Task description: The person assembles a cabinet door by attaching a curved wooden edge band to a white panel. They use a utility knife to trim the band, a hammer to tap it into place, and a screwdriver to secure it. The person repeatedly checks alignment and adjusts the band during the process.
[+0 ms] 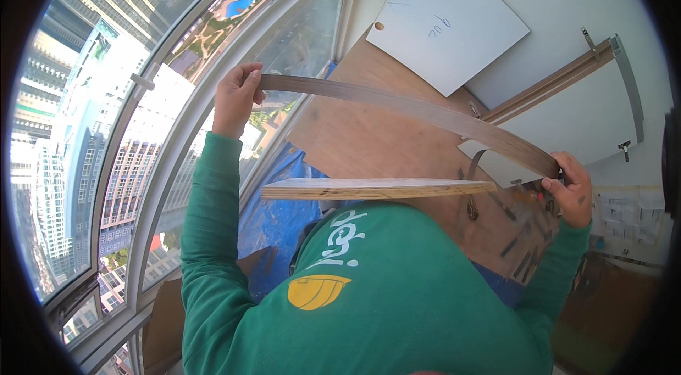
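- While the person in green sleeves looks down, the left hand sits at about 10 o'clock, fingers curled and pinching the left end of a long thin wood-grain edge strip.
- Behind that hand: curved window frame, city towers seen through the glass, filling the 9 o'clock side.
- Strip arcs from the left hand across the middle to about 3 o'clock, bowed upward, held in the air above the board.
- Plywood board lies edge-on just below the strip at centre, close to the person's chest, raw layered edge facing the camera.
- Blue tarp under the board at about 7 o'clock.
- Brown panel flat on the floor behind the strip.
- White panel with two round holes at 12 to 1 o'clock.
- Right hand at 3 o'clock, closed around the strip's right end; fingers wrapped, thumb on top.
- Another white panel with a metal rail at 2 o'clock, beyond the right hand.
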{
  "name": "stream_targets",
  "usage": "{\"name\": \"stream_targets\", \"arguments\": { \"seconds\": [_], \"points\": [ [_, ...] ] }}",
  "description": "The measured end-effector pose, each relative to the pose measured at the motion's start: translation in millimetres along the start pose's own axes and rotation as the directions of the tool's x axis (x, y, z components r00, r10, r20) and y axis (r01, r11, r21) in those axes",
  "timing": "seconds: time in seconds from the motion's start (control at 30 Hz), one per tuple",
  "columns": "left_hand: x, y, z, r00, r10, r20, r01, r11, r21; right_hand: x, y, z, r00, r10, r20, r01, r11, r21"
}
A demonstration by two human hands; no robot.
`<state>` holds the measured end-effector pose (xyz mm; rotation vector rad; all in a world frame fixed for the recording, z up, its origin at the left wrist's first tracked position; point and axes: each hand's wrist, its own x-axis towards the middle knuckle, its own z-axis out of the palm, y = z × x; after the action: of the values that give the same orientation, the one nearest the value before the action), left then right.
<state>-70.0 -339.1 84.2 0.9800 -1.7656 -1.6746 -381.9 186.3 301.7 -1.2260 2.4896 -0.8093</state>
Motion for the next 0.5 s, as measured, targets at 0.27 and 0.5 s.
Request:
{"name": "stream_targets", "arguments": {
  "seconds": [0.27, 0.5],
  "points": [
    [-35.3, 22.5, -8.9, 0.998, 0.065, -0.014, -0.066, 0.939, -0.339, 5.7, 30.2, -5.9, 0.999, 0.044, 0.015, -0.042, 0.993, -0.107],
    [-63.2, 33.1, -17.5, 0.996, 0.053, -0.066, -0.077, 0.895, -0.439, 14.2, 49.7, -5.0, 0.993, 0.11, 0.046, -0.101, 0.98, -0.172]
  ]
}}
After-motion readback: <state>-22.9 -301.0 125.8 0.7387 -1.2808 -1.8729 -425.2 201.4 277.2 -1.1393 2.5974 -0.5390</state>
